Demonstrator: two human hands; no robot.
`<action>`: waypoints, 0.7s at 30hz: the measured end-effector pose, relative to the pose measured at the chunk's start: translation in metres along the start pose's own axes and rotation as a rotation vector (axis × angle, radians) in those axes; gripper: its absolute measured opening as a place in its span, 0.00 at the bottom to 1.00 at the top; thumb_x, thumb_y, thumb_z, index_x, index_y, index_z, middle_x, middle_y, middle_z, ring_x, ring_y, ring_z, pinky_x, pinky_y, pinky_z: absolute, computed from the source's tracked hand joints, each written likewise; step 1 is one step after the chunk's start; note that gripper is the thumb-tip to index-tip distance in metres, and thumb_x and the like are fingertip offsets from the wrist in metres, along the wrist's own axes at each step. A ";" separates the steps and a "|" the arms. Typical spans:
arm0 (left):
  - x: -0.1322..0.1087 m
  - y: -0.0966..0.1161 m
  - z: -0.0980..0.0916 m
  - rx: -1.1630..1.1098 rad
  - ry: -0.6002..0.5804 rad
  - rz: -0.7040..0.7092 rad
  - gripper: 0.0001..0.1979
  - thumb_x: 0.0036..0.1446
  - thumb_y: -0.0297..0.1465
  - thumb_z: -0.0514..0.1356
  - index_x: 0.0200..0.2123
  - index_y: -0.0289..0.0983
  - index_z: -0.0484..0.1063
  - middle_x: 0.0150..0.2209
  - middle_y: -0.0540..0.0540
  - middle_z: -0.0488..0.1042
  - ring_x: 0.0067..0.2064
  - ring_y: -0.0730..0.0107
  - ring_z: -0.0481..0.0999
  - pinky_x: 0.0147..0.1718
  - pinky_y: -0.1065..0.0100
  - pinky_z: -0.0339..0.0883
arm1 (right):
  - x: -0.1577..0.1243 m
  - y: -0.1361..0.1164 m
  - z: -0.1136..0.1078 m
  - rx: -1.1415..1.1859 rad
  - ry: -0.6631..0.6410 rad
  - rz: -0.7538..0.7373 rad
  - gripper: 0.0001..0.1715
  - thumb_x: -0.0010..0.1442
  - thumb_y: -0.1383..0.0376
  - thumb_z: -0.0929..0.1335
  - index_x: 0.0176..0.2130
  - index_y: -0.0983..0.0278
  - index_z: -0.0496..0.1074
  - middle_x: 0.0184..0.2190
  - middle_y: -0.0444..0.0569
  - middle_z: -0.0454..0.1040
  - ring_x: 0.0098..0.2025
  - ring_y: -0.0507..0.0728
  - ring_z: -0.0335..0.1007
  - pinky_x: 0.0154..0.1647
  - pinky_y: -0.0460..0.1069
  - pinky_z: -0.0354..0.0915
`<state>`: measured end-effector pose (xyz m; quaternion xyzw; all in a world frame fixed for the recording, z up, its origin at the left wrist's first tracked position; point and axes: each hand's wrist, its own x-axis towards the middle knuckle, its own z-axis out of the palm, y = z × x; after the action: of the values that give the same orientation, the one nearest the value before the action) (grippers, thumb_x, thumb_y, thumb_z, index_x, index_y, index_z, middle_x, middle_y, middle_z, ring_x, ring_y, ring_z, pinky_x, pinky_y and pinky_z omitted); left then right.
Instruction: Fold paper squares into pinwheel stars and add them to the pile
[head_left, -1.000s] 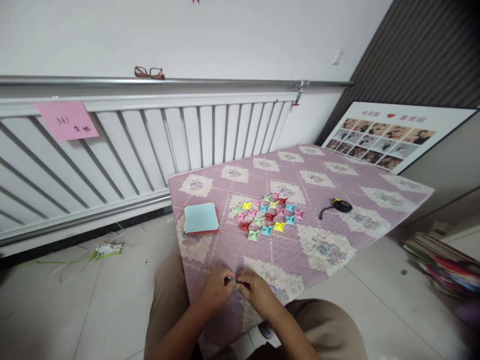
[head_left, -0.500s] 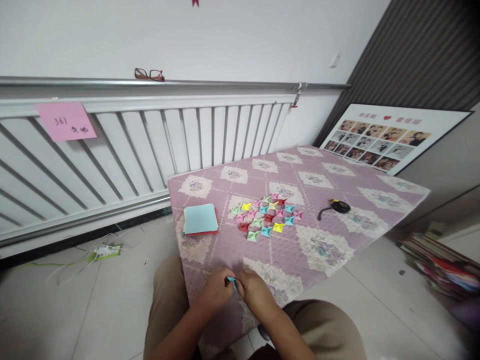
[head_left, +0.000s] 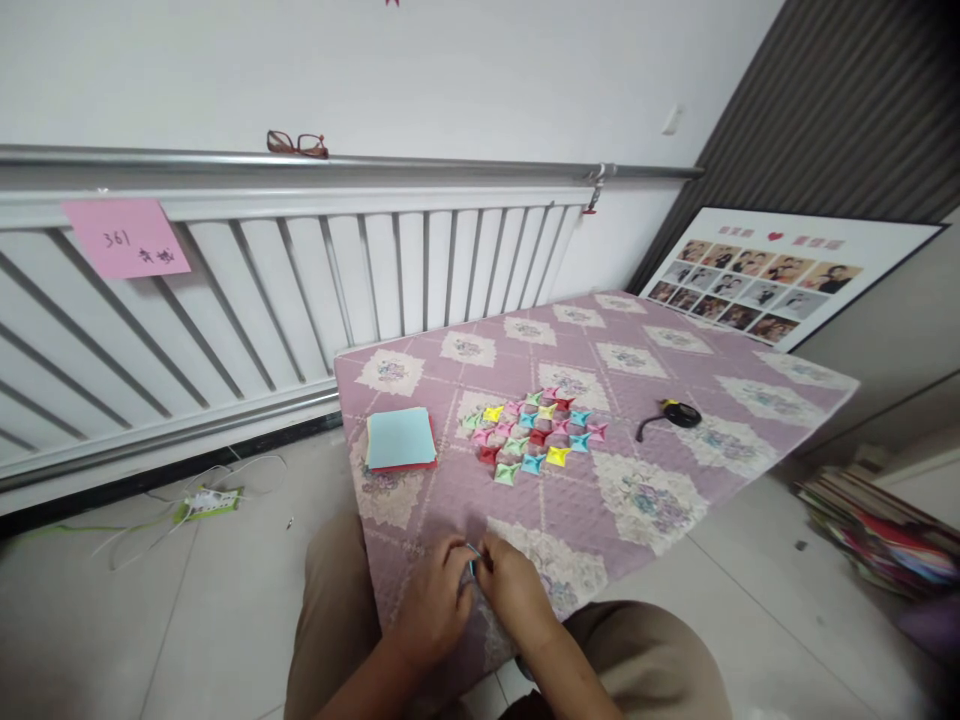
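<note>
Between my two hands, near the table's front edge, is a small piece of folded blue paper (head_left: 472,562), mostly covered by fingers. My left hand (head_left: 436,598) pinches it from the left, fingers curled. From the other side my right hand (head_left: 516,590) grips it with thumb and forefinger. Beyond them lie several small folded paper pieces (head_left: 538,437) in pink, green, yellow, red and blue, set out in slanting rows. To their left is a stack of square paper sheets (head_left: 401,439), light blue on top, with red and yellow edges showing beneath.
A patterned purple cloth covers the table (head_left: 450,500). A black tape measure (head_left: 680,413) lies on its right side. Behind stand a white radiator (head_left: 442,270) and a rail holding glasses (head_left: 298,144). A power strip (head_left: 208,504) with cables lies on the left floor; books (head_left: 885,530) are stacked right.
My left hand has turned and its fingers have shifted up around the blue paper, so less of it shows. My right hand stays nearly in place. The rows of folded pieces are unchanged.
</note>
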<state>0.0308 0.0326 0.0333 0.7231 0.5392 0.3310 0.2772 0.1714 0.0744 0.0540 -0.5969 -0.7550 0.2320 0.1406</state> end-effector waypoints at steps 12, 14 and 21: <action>0.006 0.008 -0.021 0.254 -0.270 0.003 0.11 0.55 0.24 0.54 0.42 0.38 0.69 0.44 0.44 0.70 0.45 0.60 0.68 0.44 0.62 0.62 | -0.012 0.000 -0.001 0.244 0.009 -0.024 0.06 0.54 0.70 0.60 0.27 0.59 0.61 0.21 0.41 0.67 0.25 0.52 0.64 0.27 0.45 0.57; 0.005 0.008 -0.022 0.247 -0.298 0.027 0.09 0.56 0.24 0.54 0.40 0.39 0.70 0.44 0.44 0.70 0.44 0.61 0.69 0.42 0.63 0.62 | -0.013 0.002 -0.001 0.259 0.013 -0.028 0.05 0.52 0.70 0.60 0.28 0.59 0.61 0.20 0.40 0.66 0.24 0.52 0.64 0.26 0.45 0.57; 0.002 0.002 -0.021 -0.026 -0.227 0.090 0.08 0.55 0.22 0.52 0.32 0.39 0.69 0.42 0.46 0.71 0.42 0.67 0.70 0.42 0.68 0.61 | -0.024 0.002 -0.010 0.280 -0.043 -0.123 0.07 0.56 0.70 0.58 0.32 0.59 0.62 0.24 0.41 0.68 0.27 0.53 0.66 0.30 0.46 0.58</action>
<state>0.0160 0.0353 0.0484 0.7756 0.4672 0.2662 0.3307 0.1837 0.0535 0.0636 -0.5192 -0.7531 0.3388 0.2202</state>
